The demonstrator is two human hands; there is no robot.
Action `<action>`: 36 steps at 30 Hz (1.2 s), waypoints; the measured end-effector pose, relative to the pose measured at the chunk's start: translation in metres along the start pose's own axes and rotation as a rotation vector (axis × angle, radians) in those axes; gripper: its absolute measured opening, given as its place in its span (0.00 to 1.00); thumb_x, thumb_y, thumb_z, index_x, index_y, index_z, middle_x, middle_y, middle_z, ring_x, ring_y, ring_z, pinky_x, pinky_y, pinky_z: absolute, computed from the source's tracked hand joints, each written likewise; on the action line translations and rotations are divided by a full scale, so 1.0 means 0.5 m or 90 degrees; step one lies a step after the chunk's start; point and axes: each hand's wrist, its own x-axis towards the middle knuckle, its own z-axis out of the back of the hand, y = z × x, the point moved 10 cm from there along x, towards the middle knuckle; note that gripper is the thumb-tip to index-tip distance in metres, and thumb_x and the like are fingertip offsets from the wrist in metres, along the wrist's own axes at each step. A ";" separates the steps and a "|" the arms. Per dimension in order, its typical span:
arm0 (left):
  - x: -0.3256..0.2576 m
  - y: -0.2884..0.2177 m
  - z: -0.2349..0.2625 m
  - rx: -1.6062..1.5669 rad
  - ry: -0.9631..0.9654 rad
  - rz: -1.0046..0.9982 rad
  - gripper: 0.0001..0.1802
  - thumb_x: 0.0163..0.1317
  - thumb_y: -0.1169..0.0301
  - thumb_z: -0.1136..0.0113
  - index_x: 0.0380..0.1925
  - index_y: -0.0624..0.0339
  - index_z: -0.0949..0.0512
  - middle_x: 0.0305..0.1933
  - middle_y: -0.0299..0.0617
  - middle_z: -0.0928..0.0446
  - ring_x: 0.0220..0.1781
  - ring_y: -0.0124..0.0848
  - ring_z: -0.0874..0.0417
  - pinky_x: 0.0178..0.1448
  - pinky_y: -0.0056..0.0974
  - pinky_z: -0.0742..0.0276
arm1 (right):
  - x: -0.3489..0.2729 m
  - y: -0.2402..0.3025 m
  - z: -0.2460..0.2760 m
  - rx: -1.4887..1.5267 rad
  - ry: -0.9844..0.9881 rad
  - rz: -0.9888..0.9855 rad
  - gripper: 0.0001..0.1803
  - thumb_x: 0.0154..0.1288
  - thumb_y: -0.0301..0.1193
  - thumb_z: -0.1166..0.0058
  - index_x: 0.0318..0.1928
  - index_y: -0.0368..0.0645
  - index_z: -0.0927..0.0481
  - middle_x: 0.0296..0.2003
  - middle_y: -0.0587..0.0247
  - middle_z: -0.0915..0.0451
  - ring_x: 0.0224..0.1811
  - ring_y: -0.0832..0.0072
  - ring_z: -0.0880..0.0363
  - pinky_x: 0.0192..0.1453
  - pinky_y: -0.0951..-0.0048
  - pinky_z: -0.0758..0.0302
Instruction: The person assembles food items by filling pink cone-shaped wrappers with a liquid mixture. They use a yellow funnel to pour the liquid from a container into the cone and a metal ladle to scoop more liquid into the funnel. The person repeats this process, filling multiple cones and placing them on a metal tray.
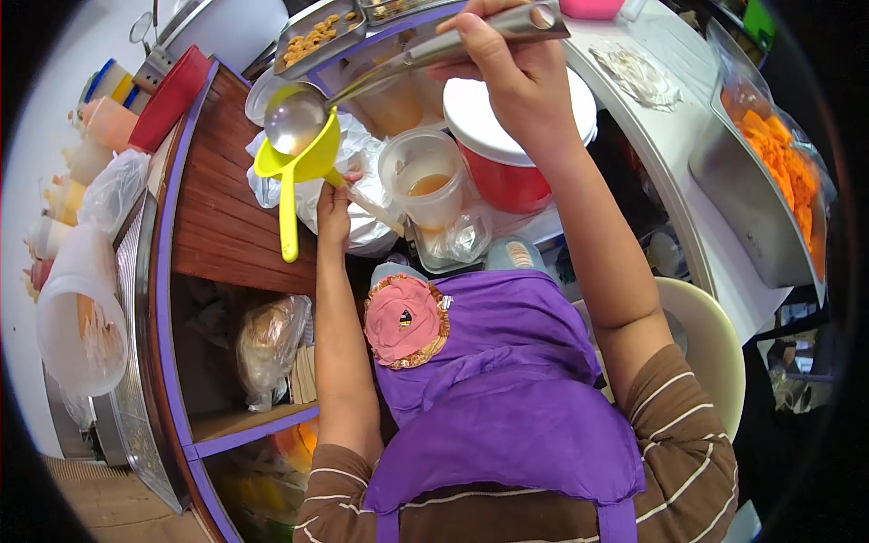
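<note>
I had the right hand [507, 68] closed around the long handle of a metal ladle [294, 119], fingers wrapped fully over the shaft, arm stretched forward over the counter. The ladle's bowl sat tilted in the mouth of a yellow funnel [303, 158], which I took as my landmark. The funnel's own long handle hung straight down toward me over the brown wooden shelf [226, 208].

My left hand [333, 210] was just right of the funnel, at its lower edge, fingers curled onto a bunched clear plastic bag [362, 226] that lay under and beside the funnel. I could not tell how firmly it pinched the bag, or whether it touched the funnel itself.

Further right of the funnel stood a clear plastic cup [425, 185] with a little amber liquid in it, and beyond that a red tub with a white lid [507, 136]. Behind the funnel was a metal tray of small golden pieces [317, 36]. Well off to the right, a steel tray of orange slices [783, 158] rested on the white counter [670, 136]. Left of the funnel, a red lid [172, 95] leaned at the shelf's edge, with stacked cups [86, 154] nearby.
</note>
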 end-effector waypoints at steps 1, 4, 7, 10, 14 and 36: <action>0.002 -0.011 0.000 0.006 0.010 -0.004 0.12 0.66 0.63 0.58 0.42 0.57 0.33 0.48 0.43 0.28 0.55 0.32 0.31 0.58 0.36 0.37 | 0.001 0.006 0.001 -0.064 0.023 0.014 0.10 0.61 0.29 0.53 0.41 0.36 0.31 0.31 0.64 0.28 0.31 0.80 0.30 0.40 0.81 0.29; 0.008 -0.029 0.009 0.003 0.000 -0.003 0.12 0.65 0.64 0.57 0.42 0.58 0.33 0.48 0.45 0.28 0.55 0.34 0.31 0.59 0.37 0.38 | 0.000 0.012 -0.007 0.073 0.025 -0.018 0.07 0.64 0.29 0.55 0.38 0.38 0.33 0.30 0.67 0.31 0.31 0.84 0.31 0.36 0.82 0.27; 0.018 -0.041 0.030 -0.004 -0.009 -0.007 0.11 0.66 0.65 0.58 0.42 0.59 0.33 0.48 0.46 0.28 0.55 0.34 0.31 0.59 0.38 0.39 | 0.002 0.019 -0.014 0.214 0.023 -0.037 0.07 0.65 0.29 0.56 0.39 0.38 0.33 0.30 0.68 0.32 0.32 0.85 0.31 0.34 0.81 0.24; 0.027 -0.053 0.043 -0.020 -0.015 -0.019 0.11 0.66 0.65 0.58 0.42 0.60 0.33 0.47 0.46 0.27 0.54 0.34 0.30 0.59 0.38 0.39 | 0.005 0.008 -0.008 0.252 -0.004 -0.084 0.08 0.65 0.30 0.57 0.39 0.38 0.34 0.31 0.66 0.31 0.32 0.83 0.28 0.34 0.79 0.22; 0.030 -0.077 0.050 0.004 -0.024 -0.015 0.12 0.66 0.65 0.58 0.42 0.60 0.33 0.47 0.47 0.27 0.53 0.34 0.30 0.59 0.38 0.38 | -0.001 -0.020 0.038 0.295 -0.147 -0.172 0.08 0.65 0.31 0.59 0.39 0.39 0.35 0.33 0.61 0.29 0.31 0.78 0.24 0.33 0.77 0.21; 0.064 -0.210 0.078 0.030 -0.123 -0.059 0.09 0.64 0.65 0.55 0.41 0.53 0.30 0.43 0.37 0.24 0.46 0.24 0.28 0.48 0.32 0.36 | -0.269 -0.358 -0.019 -0.339 0.023 -0.259 0.12 0.57 0.31 0.50 0.31 0.33 0.31 0.27 0.45 0.30 0.31 0.51 0.30 0.37 0.58 0.33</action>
